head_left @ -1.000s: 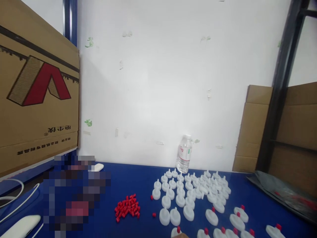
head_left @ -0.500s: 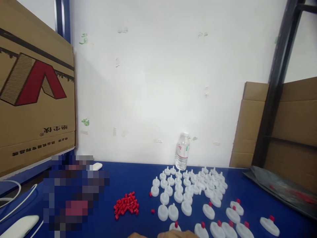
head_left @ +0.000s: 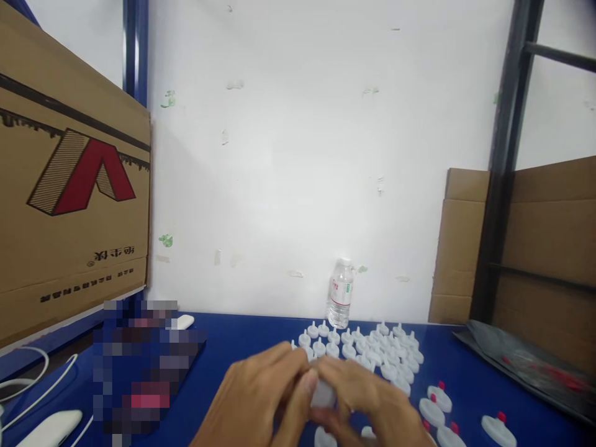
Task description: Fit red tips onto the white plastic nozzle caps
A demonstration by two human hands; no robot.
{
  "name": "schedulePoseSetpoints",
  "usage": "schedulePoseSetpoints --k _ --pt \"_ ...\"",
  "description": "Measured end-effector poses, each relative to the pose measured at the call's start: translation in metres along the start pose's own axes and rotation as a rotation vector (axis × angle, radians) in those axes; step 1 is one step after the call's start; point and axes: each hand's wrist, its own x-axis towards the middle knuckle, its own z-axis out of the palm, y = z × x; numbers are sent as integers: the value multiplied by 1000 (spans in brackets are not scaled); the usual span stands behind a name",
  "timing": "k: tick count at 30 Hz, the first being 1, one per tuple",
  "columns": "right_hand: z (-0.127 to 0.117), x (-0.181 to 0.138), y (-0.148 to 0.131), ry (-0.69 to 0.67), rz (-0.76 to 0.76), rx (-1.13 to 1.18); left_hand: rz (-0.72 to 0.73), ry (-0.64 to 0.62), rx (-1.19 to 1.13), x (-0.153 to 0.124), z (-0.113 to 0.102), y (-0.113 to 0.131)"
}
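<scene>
Pinching hands: it's close work here, with the left hand [head_left: 258, 391] and the right hand [head_left: 370, 394] drawn in together, fingers bent and pressed around one white disc [head_left: 323, 395].
White disc: right there between them, just right of the left thumb, left of the right palm, touching both, so neither hand is nearer!
Disc's axis: one broad pale side looks turned towards the viewer; the fingers cover its top, so I can't tell which way any spout points, or whether it wears a red cap.
Spouted discs: beyond the knuckles, a crowd of white spouted discs [head_left: 391, 354], most lying flat with spouts upward, the right-hand ones packed tightly.
Red-capped discs: over to the right, well apart from the grip, a looser group of red-capped discs [head_left: 431, 410].
Blue tabletop: smooth blue table [head_left: 223, 347], with another pale disc [head_left: 325, 436] just below the hands, so it's snug down there.
Back wall: a water bottle [head_left: 340, 295] stands by the white wall [head_left: 279, 155], beyond the crowd.
Flanks: printed carton [head_left: 69, 248] and cables [head_left: 51, 385] left; grey bag [head_left: 512, 357] and flat cardboard [head_left: 459, 248] right.
</scene>
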Motion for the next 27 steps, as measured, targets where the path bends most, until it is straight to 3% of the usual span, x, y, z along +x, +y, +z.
schedulePoseSetpoints --k 3,6,11,13,15,19,27 --pt "-16 9 25 -2 58 -124 -158 -111 6 31 -20 -2" --pt "-44 7 66 -70 176 -280 -212 -258 193 53 -27 -20" --pt "-91 -32 152 -185 453 -419 -105 -442 255 37 8 -59" --pt "-103 -55 180 -282 669 -376 -71 -483 236 20 26 -69" --pt "-110 -74 200 -395 781 -319 -35 -503 222 5 40 -75" --pt "-122 -100 221 -520 861 -258 30 -495 361 -9 54 -79" --pt "-132 -128 238 -671 1042 -205 49 -585 564 -10 65 -73"
